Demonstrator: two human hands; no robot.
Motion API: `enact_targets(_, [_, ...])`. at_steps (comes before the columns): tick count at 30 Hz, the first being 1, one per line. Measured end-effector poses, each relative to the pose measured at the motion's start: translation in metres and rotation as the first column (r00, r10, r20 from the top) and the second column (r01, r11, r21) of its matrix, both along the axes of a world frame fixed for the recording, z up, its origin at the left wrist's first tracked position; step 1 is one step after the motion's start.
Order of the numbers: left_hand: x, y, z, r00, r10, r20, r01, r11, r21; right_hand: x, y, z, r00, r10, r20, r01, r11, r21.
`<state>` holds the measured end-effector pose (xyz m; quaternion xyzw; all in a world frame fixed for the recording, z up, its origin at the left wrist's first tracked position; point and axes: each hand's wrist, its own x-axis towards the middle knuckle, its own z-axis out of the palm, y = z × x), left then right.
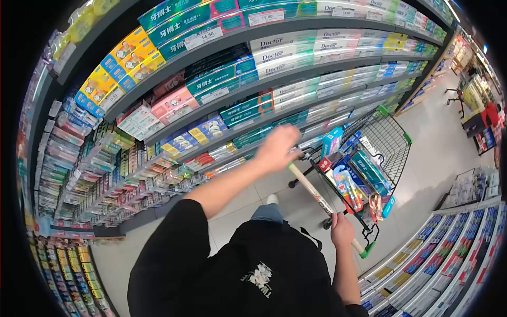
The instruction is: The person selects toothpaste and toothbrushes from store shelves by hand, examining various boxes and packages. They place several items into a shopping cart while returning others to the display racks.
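Observation:
A shopping cart (pixel 400 158) with green corners and a pale handle bar (pixel 311 187) stands ahead and to the right. Several boxed goods lie in it, among them a teal box (pixel 368 170) and a colourful pack (pixel 347 186). My right hand (pixel 342 230) is closed round the lower part of the handle bar. Raised over the bar's far end, beside the shelf, is my left hand (pixel 278 147); it is smeared by motion, and its fingers and anything in them cannot be made out.
Long shelves (pixel 227 29) of toothpaste boxes curve along the left and front. More stocked shelves (pixel 449 264) stand at the lower right. Tiled floor (pixel 420 124) runs past the cart toward stands with goods at the far right.

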<state>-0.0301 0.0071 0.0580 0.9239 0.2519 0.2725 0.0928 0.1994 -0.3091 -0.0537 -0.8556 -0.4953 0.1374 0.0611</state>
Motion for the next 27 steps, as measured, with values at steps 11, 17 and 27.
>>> enact_targets(11, [-0.091,0.177,0.181,0.702,0.605,-0.377,-0.583,0.791,0.183,-0.043,-0.026,0.007,0.999,-0.024,0.025,0.021,0.994,0.111])
enact_targets(17, [-0.106,0.230,0.161,0.763,0.381,-0.522,-0.513,0.848,-0.132,-0.072,-0.033,0.007,0.997,-0.045,0.056,0.040,0.994,0.103])
enact_targets(27, [-0.164,0.194,0.151,0.761,0.647,0.041,-0.640,0.760,-0.114,-0.105,-0.041,0.005,0.999,-0.045,0.021,0.042,0.993,0.108])
